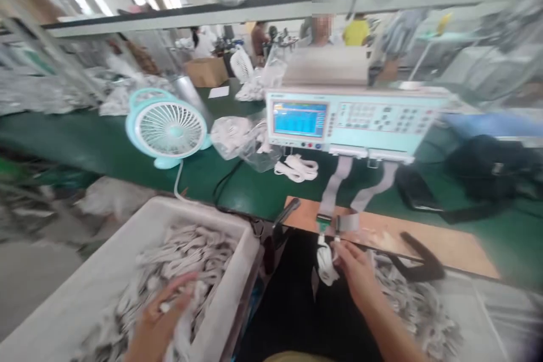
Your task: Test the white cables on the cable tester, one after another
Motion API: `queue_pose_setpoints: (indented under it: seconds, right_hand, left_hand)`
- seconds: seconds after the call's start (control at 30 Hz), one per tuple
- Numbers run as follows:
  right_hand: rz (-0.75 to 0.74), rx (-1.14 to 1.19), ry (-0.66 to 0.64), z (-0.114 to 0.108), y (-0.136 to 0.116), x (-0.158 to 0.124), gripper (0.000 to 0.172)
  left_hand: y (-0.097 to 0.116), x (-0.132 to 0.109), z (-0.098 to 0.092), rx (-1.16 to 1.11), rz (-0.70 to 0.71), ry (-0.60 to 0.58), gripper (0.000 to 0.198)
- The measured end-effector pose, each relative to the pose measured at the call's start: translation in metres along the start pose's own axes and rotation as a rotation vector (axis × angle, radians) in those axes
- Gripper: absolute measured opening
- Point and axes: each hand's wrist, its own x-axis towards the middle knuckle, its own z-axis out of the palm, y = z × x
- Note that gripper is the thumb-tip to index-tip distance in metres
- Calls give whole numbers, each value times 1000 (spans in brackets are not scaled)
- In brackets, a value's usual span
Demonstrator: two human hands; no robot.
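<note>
My right hand pinches the end of a coiled white cable at the board's front edge. The coil hangs beneath a small green connector board, where grey ribbon cables end. My left hand is over a white bin on the left, thumb and forefinger curled around a white cable with a small plug. Motion blurs that hand, and its other fingers are hidden. Many similar coiled cables fill the bin below it.
A light-blue tester with a lit screen stands on the green bench. Left of it is a blue fan. Another white cable coil lies before the tester. More cables fill a right-hand container. People are in the background.
</note>
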Motion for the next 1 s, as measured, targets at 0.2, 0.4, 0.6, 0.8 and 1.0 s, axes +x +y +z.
queue_pose_setpoints:
  seconds: [0.2, 0.4, 0.6, 0.8, 1.0]
  right_hand:
    - [-57, 23, -19, 4, -8, -7, 28]
    - [-65, 72, 4, 9, -7, -11, 34]
    - [-115, 54, 62, 14, -13, -15, 32]
    - [-87, 25, 44, 17, -11, -17, 34]
    - [21, -96, -61, -26, 4, -49, 34]
  left_hand:
    - [118, -31, 169, -289, -2, -706, 41]
    - [140, -31, 220, -421, 28, -730, 43]
    - [141, -31, 218, -454, 50, -673, 24]
    - [143, -47, 215, -466, 17, -674, 17]
    - [119, -76, 211, -589, -220, -937, 20]
